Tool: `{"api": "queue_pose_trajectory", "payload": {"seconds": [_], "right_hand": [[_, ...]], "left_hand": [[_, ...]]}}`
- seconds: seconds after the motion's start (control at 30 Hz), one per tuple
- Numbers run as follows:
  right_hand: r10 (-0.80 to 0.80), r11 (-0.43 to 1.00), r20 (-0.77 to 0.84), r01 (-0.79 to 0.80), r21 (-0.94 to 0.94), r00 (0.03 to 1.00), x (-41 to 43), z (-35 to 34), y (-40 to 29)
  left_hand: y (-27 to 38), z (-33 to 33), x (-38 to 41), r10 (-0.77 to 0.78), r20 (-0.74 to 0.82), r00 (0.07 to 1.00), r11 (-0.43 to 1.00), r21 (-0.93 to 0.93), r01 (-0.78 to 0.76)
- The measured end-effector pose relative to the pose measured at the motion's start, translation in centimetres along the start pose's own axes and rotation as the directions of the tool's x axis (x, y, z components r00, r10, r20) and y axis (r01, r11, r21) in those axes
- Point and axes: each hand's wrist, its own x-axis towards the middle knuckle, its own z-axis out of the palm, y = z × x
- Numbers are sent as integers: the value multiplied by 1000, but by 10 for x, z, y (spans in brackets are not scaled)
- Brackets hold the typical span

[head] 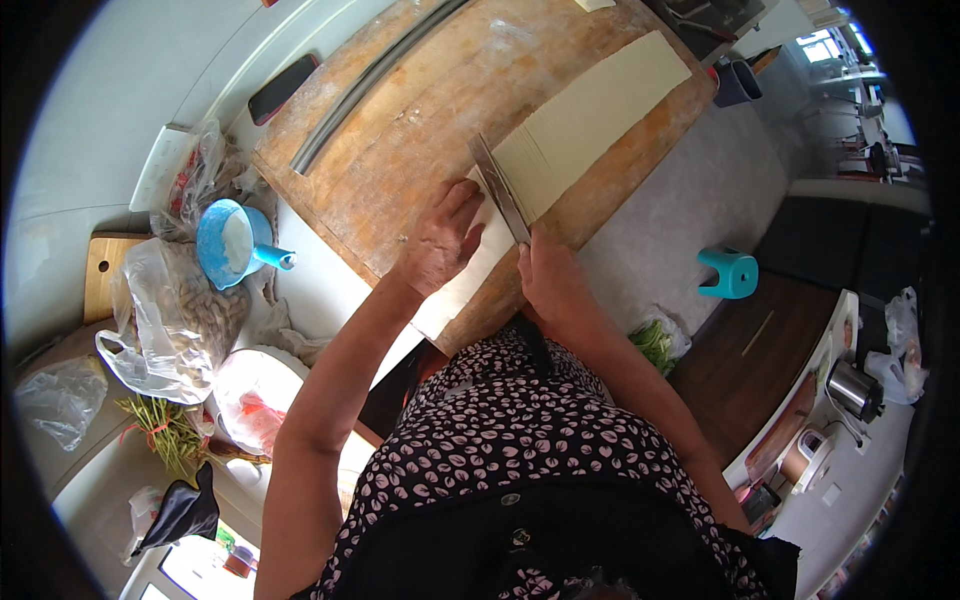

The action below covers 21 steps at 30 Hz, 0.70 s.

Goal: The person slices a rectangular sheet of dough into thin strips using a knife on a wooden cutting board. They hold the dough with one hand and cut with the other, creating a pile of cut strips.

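Observation:
A long folded sheet of dough point(592, 120) lies across a floured wooden board point(390, 135). My right hand point(551, 270) grips the handle end of a kitchen knife point(499, 187), whose blade stands across the dough. Fine parallel cut lines show in the sheet just beyond the blade. On the near side of the knife, my left hand point(446, 236) rests at the dough's edge with bent fingers, holding nothing that I can see. Part of the dough under and beside this hand is hidden.
A metal rod or tube point(375, 79) lies along the board's far left, near a phone point(283, 90). Left of the board stand a blue dipper with white powder point(225, 244) and a plastic bag of peanuts point(187, 307). A teal stool point(727, 274) stands on the floor at right.

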Motion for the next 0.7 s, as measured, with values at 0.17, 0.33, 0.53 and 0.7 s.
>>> {"api": "queue_pose_trajectory", "payload": {"seconds": [0.17, 0.33, 0.53, 0.7], "right_hand": [[39, 998, 57, -36, -47, 998, -7, -23, -18], [57, 996, 144, -45, -83, 988, -8, -26, -23], [39, 998, 141, -31, -59, 989, 5, -18, -18], [18, 996, 48, -14, -86, 999, -2, 5, -10]], "left_hand": [[-4, -3, -2, 18, 38, 999, 1000, 19, -19], [-3, -3, 0, 37, 37, 999, 999, 32, -38], [-3, -1, -1, 27, 52, 998, 998, 48, -30], [-2, -3, -3, 38, 36, 999, 999, 26, -39]]}}
